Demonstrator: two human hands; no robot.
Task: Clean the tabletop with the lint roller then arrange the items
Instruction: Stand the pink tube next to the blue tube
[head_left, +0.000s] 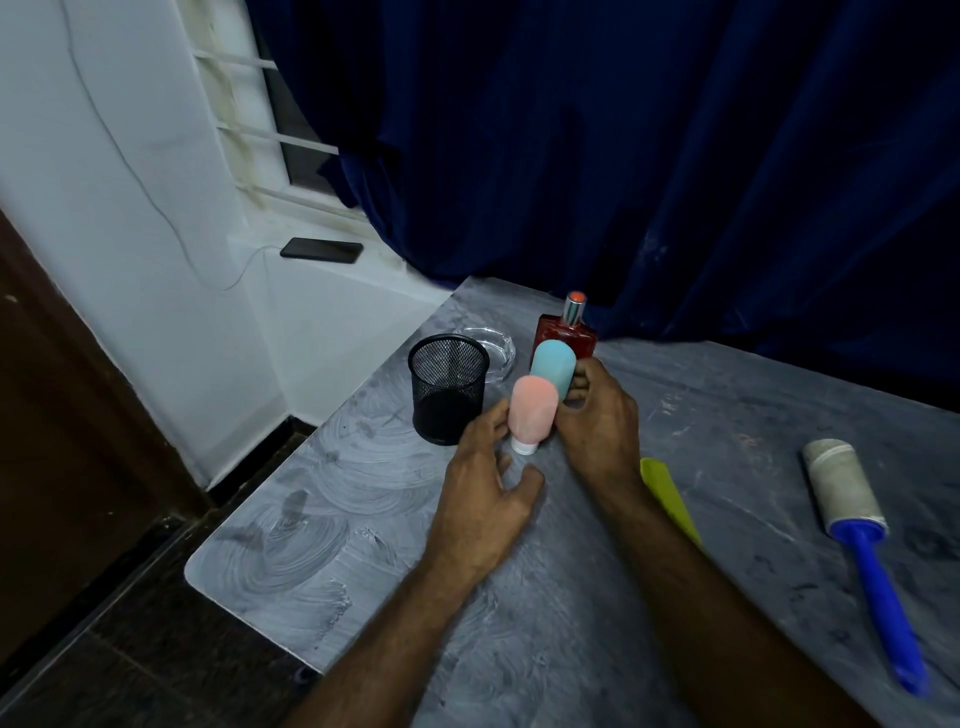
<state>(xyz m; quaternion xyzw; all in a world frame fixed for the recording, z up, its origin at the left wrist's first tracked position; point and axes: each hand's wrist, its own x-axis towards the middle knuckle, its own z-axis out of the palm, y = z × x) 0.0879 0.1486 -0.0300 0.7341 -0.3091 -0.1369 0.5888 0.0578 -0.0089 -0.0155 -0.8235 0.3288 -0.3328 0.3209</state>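
Note:
A pink squeeze bottle (531, 415) stands cap-down on the grey tabletop (322, 525). My left hand (488, 493) sits beside it with relaxed fingers touching its left side. Just behind it a blue squeeze bottle (554, 367) is held upright by my right hand (597, 421), fingers curled round its right side. A red perfume bottle (567, 332) stands behind the blue one. The lint roller (852, 525), blue handle and dirty grey roll, lies flat at the right. A black mesh cup (448, 392) stands to the left of the bottles.
A glass ashtray (493, 345) sits behind the mesh cup. A yellow-green flat item (667, 493) lies partly under my right forearm. A dark blue curtain (623, 156) hangs behind the table. A phone (322, 250) lies on the window sill. The table's left edge drops to a dark floor.

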